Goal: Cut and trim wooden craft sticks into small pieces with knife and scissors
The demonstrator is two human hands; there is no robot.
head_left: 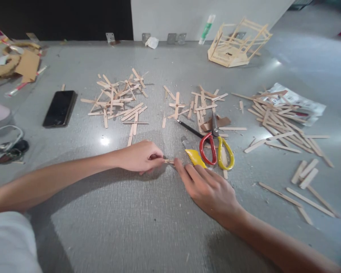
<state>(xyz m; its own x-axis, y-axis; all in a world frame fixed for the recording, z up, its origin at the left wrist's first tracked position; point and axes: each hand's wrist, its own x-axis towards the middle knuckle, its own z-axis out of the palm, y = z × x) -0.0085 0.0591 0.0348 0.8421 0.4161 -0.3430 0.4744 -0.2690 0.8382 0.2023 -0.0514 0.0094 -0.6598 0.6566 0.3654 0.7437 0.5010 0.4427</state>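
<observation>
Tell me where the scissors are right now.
In the head view, the scissors lie right of centre, just beyond the right hand, beside the yellow toothed piece.

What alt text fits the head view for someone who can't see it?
The left hand pinches a small wooden piece over a gray table, with the right hand at its other end. Around them lie scissors with red and yellow handles, scattered craft sticks, a black smartphone on the left and a stick frame at back right.
</observation>
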